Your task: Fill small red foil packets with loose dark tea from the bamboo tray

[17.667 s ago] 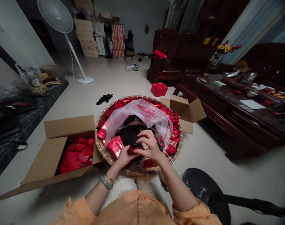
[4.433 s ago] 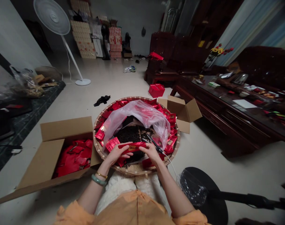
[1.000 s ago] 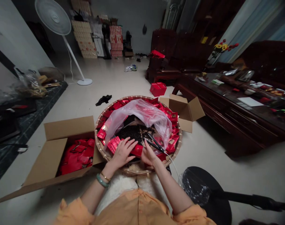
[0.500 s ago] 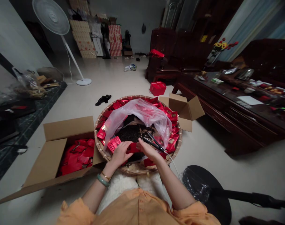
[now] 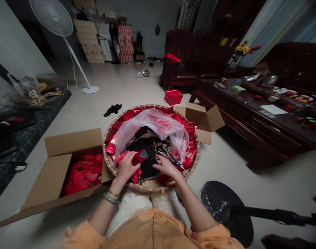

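Note:
A round woven basket (image 5: 191,165) rests on my lap, ringed with several red foil packets (image 5: 189,131). A clear plastic bag (image 5: 158,126) in its middle holds a heap of dark loose tea (image 5: 149,155). My left hand (image 5: 126,167) is closed on a small open red packet (image 5: 139,157), held mouth up over the tea. My right hand (image 5: 166,168) rests palm down on the tea, fingers curled; what they hold is hidden. Black tongs with a white cord (image 5: 170,157) lie just beyond it.
An open cardboard box (image 5: 56,180) full of red packets stands at my left. A smaller open box (image 5: 204,121) sits behind the basket. A dark wooden table (image 5: 264,128) runs along the right, a black stool (image 5: 227,211) is at my right knee, a standing fan (image 5: 66,41) far left.
My left hand has lifted the red packet up and to the left, its mouth now open. My right hand let go of it and dropped onto the tea.

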